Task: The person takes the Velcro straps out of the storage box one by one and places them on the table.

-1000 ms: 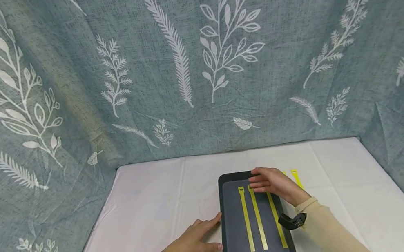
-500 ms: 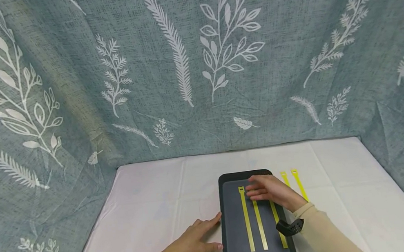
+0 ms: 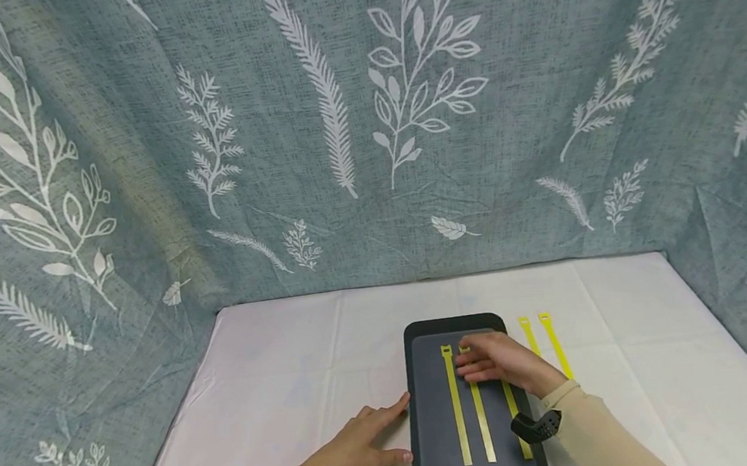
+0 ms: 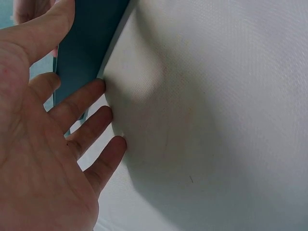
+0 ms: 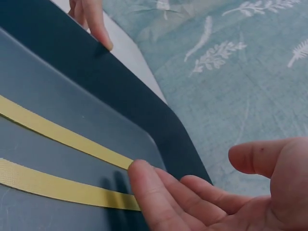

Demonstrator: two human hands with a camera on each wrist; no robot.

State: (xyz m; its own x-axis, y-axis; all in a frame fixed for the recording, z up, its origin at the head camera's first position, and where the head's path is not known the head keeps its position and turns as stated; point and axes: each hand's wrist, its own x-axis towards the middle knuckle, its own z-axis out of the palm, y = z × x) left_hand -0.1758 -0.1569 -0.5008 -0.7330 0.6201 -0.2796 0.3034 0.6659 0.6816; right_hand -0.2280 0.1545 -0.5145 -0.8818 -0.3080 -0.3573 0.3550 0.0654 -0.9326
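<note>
A dark grey rectangular tray (image 3: pixel 434 416) lies on the white cloth, with three yellow cable straps in it, each with a slotted head where visible. My right hand (image 3: pixel 508 361) is over the tray, its fingers relaxed across the upper part of the middle strap (image 3: pixel 483 426). Left of it the left strap (image 3: pixel 457 406) lies uncovered, while my hand and wrist partly hide the right strap (image 3: pixel 511 401). In the right wrist view the fingertips (image 5: pixel 139 171) overlap the strap ends, thumb apart. My left hand (image 3: pixel 358 447) touches the tray's left side with index finger and thumb, its other fingers spread.
Two more yellow straps, one outer (image 3: pixel 555 347) and one inner (image 3: pixel 528 334), lie on the cloth right of the tray, partly behind my right forearm. A black wristband (image 3: pixel 536 426) sits on the right wrist. A patterned teal curtain (image 3: pixel 365 150) surrounds the table (image 3: pixel 278 364).
My right hand has shifted toward me along the tray, uncovering its far right corner and more of the two straps on the cloth. The left hand and tray have stayed still.
</note>
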